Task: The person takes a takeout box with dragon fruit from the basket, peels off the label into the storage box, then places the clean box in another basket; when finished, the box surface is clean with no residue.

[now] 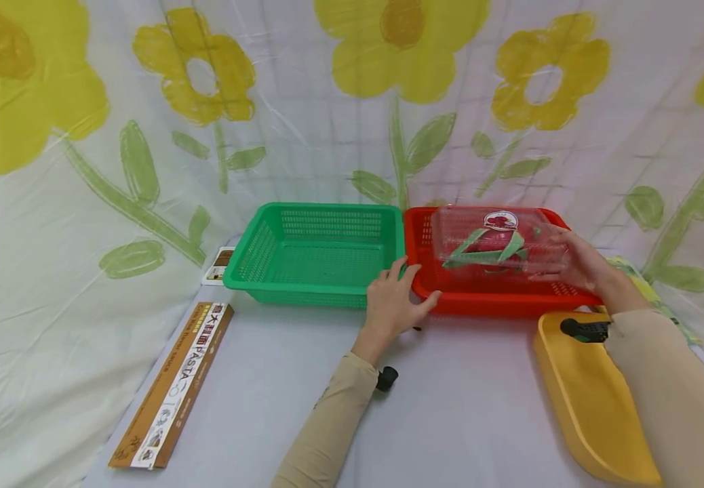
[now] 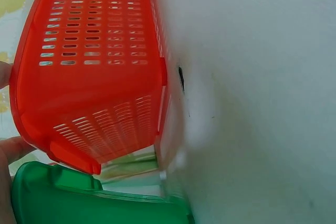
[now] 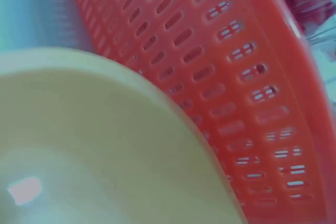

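In the head view my right hand point(image 1: 578, 261) grips the right end of a clear plastic box point(image 1: 450, 224), which lies lengthwise over the red basket point(image 1: 450, 303). Through its lid show red produce with green leaf-like strips and a round label. My left hand point(image 1: 391, 298) rests at the front left corner of the red basket, its thumb and fingers spread at the rim. Right beside it stands the green basket point(image 1: 309, 295). The left wrist view has fingertips point(image 2: 18, 148) against the red rim. In the right wrist view the red basket's slotted wall point(image 3: 210, 77) fills the upper right.
A yellow tray point(image 1: 596, 407) lies under my right forearm, in front of the red basket. At the left edge of the white table lies a long brown pasta box point(image 1: 171, 386). A small brown-and-white pack point(image 1: 218, 266) sits behind it, beside the green basket. A flowered curtain hangs behind.
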The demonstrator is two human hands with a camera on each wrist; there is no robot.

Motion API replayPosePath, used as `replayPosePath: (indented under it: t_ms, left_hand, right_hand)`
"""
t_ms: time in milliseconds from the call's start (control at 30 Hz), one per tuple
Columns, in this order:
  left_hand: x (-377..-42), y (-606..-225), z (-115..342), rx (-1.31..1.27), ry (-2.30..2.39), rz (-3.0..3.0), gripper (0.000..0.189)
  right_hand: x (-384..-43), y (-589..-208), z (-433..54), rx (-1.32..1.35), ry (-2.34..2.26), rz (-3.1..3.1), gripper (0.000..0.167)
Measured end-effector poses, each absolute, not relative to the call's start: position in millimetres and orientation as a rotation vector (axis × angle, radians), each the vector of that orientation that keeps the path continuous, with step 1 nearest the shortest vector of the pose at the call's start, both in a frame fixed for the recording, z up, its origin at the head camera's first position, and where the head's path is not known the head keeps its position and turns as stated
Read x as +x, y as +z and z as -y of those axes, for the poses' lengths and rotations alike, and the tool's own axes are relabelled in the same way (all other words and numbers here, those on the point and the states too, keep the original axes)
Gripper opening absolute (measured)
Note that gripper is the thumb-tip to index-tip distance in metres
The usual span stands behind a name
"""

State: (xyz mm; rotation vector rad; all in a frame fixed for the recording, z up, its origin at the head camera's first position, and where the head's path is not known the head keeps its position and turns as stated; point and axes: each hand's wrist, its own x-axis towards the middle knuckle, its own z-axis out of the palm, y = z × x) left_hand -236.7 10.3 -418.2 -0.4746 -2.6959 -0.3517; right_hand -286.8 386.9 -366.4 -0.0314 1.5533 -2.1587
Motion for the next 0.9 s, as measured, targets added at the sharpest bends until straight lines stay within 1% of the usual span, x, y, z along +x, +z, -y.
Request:
replayPosePath:
  t_ms: [100,233,300,367,467,667,900]
  left_hand:
    - [-237,-419,-9,-0.478,-0.348,2.693,0.066]
    - [-239,-421,-6,-0.485,-0.35,2.657,0.065]
    - [-240,-422,-6,-0.495,-0.358,2.635,0.064]
    - [-241,-422,-7,-0.506,-0.361,2.63,0.064]
    - [-242,-422,-10,-0.516,-0.357,2.641,0.064]
    - [-244,-422,-12,-0.522,-0.329,2.658,0.065]
    - [-245,-416,-5,-0.586,-0.366,2.721,0.065]
  right_hand:
    - [-283,-364,-389,-0.098,-2.207,-1.541,0.04]
    - [-280,-361,-391,-0.283,-2.227,-1.406,0.058]
    - [-277,-360,-391,-0.371,-2.212,-1.347,0.061]
    - [-274,-360,-392,-0.466,-2.197,-1.286,0.059]
    - [-266,-360,-392,-0.511,-2.212,-1.221,0.056]
    - [-240,-358,-378,-0.437,-2.344,-1.139,0.047]
    - [-204,-353,-355,-0.383,-2.434,-1.211,0.044]
